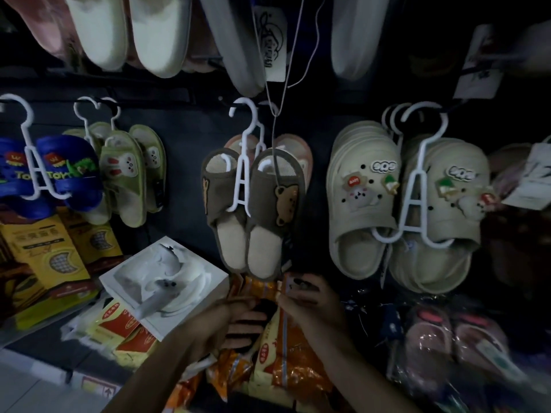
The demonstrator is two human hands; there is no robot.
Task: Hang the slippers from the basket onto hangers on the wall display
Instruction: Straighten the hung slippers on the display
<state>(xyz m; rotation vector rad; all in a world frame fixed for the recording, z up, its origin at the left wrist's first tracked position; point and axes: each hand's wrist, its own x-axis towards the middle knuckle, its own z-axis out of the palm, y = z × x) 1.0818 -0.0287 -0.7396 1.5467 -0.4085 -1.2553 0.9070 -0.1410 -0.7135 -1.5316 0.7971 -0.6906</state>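
Nearest us, both hands are down among a heap of orange packets (pixel 275 341) on the shelf under the display, not on any slipper. Our right hand (pixel 313 302) curls over the upper edge of one packet and pinches it. Our left hand (pixel 220 318) lies just beside it with its fingers tucked under. In this dim light we cannot tell whether it grips anything.

We judge this to be a gap between pairs. The brown slippers (pixel 262 234) just beyond our hands already hang on the wall, and their heels reach almost down to the packets. The basket is not in view. The next move calls for letting go of the packet, fetching another pair with a free hanger, and finding an open hook.

The brown slippers are plush and open-toed, with cream insoles and a bear patch on the right one. They sit toe-up on a white hanger (pixel 243 174), and a pinkish pair hangs behind them. To the right hang beige clogs (pixel 357 204) with charms. To the left hang green slippers (pixel 125 174), and further left blue ones (pixel 74 174).
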